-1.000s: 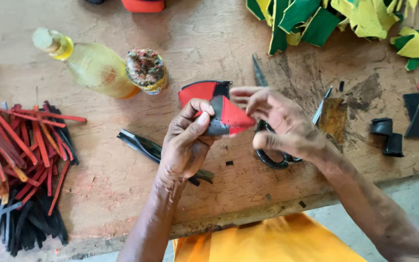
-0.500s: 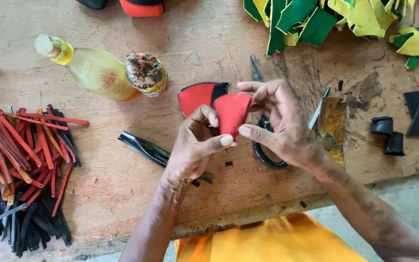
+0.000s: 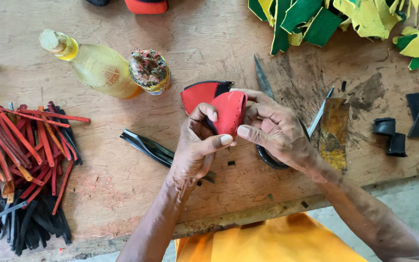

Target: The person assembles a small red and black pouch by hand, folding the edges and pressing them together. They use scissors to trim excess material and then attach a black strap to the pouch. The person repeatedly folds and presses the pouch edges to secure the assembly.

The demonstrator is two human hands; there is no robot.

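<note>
Red leather piece (image 3: 229, 114) sits mid-frame, pinched between both hands: left hand (image 3: 197, 145) and right hand (image 3: 277, 131) are pressed together around it. One more red-and-black piece (image 3: 201, 93) lies on the counter (image 3: 122, 184) just behind. Upper left hold one yellow bottle (image 3: 95, 65) and one jar (image 3: 150, 72); possibly two blades (image 3: 263, 80) flank the right hand.

A worn, stained wooden surface (image 3: 122, 179) fills nearly the whole frame, lit evenly. Its chipped front edge runs along the bottom. At lower right lies what seems a grey concrete floor (image 3: 413, 208).
</note>
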